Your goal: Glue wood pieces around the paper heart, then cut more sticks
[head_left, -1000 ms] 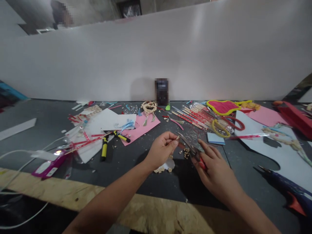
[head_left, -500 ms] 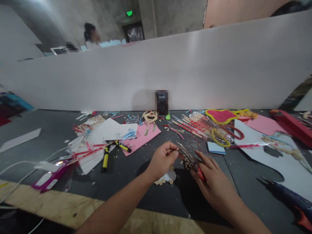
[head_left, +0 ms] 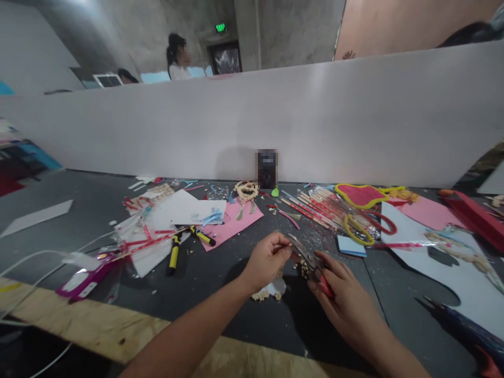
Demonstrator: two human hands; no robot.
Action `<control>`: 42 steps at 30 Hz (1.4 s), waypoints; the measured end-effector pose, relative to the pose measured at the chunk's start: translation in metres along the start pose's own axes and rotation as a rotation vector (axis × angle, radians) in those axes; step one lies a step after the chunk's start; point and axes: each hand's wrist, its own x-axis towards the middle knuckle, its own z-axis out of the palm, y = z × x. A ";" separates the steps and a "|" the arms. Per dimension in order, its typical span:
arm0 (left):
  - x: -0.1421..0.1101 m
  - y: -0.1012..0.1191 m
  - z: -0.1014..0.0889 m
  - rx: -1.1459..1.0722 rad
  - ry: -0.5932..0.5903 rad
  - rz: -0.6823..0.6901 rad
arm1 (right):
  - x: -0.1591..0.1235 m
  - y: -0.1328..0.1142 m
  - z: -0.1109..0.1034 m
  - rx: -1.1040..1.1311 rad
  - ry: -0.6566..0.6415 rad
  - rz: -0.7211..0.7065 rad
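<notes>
My right hand (head_left: 340, 291) is wrapped round the red handles of a pair of scissors (head_left: 307, 257), whose metal blades point up and left. Thumb and fingers of my left hand (head_left: 268, 257) are pinched together right by the blade tips; what they hold is too small to make out. Under the left hand lies a white rounded piece (head_left: 275, 286) with small beige bits (head_left: 261, 296) along its lower edge. More small beige bits (head_left: 302, 269) lie on the dark table beneath the blades, partly hidden by my hands.
Yellow-black cutters (head_left: 174, 254) and a purple device (head_left: 84, 278) lie left, by a pink sheet (head_left: 236, 223). A beige ring ornament (head_left: 246, 190) and a dark box (head_left: 266, 169) stand behind. Red-wrapped sticks (head_left: 311, 213), a blue-white pad (head_left: 352, 245) and dark pliers (head_left: 468, 325) lie right.
The scissor blades, apart before, are now closer together at the left fingertips. My view has shifted slightly, and both hands stay in nearly the same place.
</notes>
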 end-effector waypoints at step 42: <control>-0.014 -0.034 0.000 0.307 0.162 0.224 | 0.002 0.008 -0.006 0.103 0.171 0.068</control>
